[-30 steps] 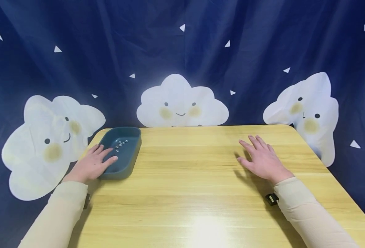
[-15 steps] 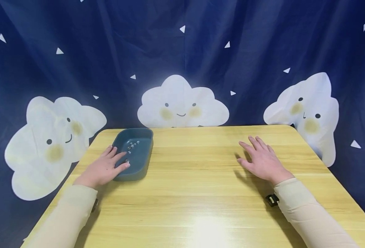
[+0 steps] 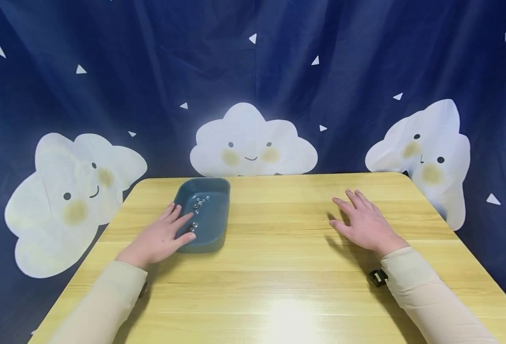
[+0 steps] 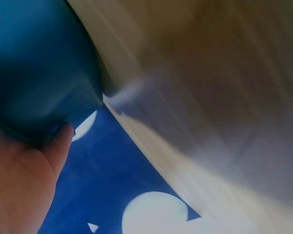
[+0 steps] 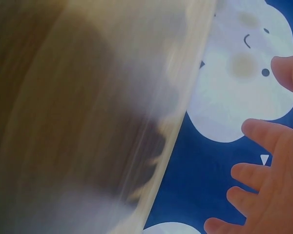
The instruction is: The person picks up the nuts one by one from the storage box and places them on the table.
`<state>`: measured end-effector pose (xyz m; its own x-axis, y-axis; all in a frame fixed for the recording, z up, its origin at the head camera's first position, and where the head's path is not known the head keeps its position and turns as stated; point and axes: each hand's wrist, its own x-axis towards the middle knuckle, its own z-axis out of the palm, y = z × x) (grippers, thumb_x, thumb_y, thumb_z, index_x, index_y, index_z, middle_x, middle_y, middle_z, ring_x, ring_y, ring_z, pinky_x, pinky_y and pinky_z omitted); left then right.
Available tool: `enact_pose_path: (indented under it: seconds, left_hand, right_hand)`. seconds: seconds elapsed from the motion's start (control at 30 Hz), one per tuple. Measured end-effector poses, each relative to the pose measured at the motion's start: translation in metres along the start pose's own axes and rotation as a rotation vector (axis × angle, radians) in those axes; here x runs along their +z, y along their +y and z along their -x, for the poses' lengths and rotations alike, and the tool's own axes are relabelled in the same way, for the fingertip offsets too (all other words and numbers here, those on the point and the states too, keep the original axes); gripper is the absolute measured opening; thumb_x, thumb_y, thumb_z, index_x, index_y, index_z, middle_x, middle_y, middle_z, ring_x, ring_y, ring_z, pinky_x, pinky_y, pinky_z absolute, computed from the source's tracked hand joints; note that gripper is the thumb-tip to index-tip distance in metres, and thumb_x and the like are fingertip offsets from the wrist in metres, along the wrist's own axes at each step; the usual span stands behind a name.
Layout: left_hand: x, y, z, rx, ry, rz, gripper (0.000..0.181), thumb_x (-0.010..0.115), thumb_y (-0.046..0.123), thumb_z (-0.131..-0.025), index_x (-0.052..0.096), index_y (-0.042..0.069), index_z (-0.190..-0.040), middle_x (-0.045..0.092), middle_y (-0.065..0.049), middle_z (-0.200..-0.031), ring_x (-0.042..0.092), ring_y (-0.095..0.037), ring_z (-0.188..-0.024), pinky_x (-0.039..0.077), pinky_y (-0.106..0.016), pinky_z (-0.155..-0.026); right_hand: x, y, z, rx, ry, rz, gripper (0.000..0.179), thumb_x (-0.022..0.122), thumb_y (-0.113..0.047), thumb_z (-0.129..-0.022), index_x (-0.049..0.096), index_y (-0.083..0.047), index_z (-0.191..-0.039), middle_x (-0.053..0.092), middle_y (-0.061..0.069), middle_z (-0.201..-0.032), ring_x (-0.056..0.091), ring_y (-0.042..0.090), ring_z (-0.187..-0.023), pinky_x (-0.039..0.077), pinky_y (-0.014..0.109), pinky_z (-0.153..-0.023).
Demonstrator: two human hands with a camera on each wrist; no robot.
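Observation:
A dark blue-green tray [image 3: 214, 222] with rounded corners stands on the left half of the wooden table. Several small clear, shiny beads [image 3: 196, 205] lie scattered on its bottom. My left hand [image 3: 158, 239] rests at the tray's left side, with extended, spread fingers reaching over the rim and the thumb by the front corner. From the left wrist, the thumb [image 4: 58, 148] shows right against the tray's outer wall [image 4: 49, 73]. My right hand [image 3: 366, 222] is held palm down over the table's right side, fingers spread, holding nothing.
The light wooden table [image 3: 270, 267] has rounded far corners. Behind it hangs a dark blue curtain [image 3: 150, 71] printed with white smiling clouds [image 3: 253, 143] and small triangles. A black wrist strap piece [image 3: 378, 277] shows at the right sleeve.
The tray has slid to the right along the table together with my left hand, which stays at its left side. Some beads inside show more fully. My right hand has hardly moved.

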<state>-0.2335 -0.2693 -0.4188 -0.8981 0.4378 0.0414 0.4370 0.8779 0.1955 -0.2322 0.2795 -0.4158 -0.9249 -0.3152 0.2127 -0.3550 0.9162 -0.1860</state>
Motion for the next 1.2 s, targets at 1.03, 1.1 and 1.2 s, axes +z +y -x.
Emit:
enact_pose_path:
  seconds: [1.03, 1.1, 1.2]
  left_hand:
    - [0.019, 0.095, -0.004, 0.379, -0.015, -0.108, 0.091, 0.061, 0.073, -0.085, 0.054, 0.004, -0.145, 0.034, -0.027, -0.156, 0.019, -0.039, -0.151, 0.032, -0.05, -0.113]
    - [0.02, 0.098, -0.005, 0.427, -0.02, -0.117, 0.09, 0.062, 0.071, -0.086, 0.054, 0.003, -0.144, 0.037, -0.025, -0.155, 0.022, -0.038, -0.15, 0.031, -0.049, -0.114]
    - [0.02, 0.102, -0.007, 0.497, -0.009, -0.141, 0.085, 0.061, 0.07, -0.088, 0.056, 0.004, -0.142, 0.044, -0.021, -0.152, 0.03, -0.036, -0.148, 0.031, -0.045, -0.115]
  right_hand:
    - [0.001, -0.001, -0.003, -0.033, -0.008, -0.036, 0.067, 0.058, -0.051, -0.098, 0.049, -0.006, -0.148, 0.026, 0.031, -0.157, 0.021, 0.053, -0.145, 0.022, 0.064, -0.113]
    - [0.001, -0.001, -0.003, -0.034, -0.011, -0.036, 0.068, 0.057, -0.051, -0.098, 0.049, -0.006, -0.148, 0.026, 0.031, -0.157, 0.02, 0.053, -0.145, 0.022, 0.064, -0.113]
    - [0.001, -0.002, -0.003, -0.035, -0.011, -0.04, 0.068, 0.057, -0.052, -0.098, 0.049, -0.006, -0.148, 0.026, 0.031, -0.157, 0.02, 0.053, -0.145, 0.022, 0.064, -0.113]
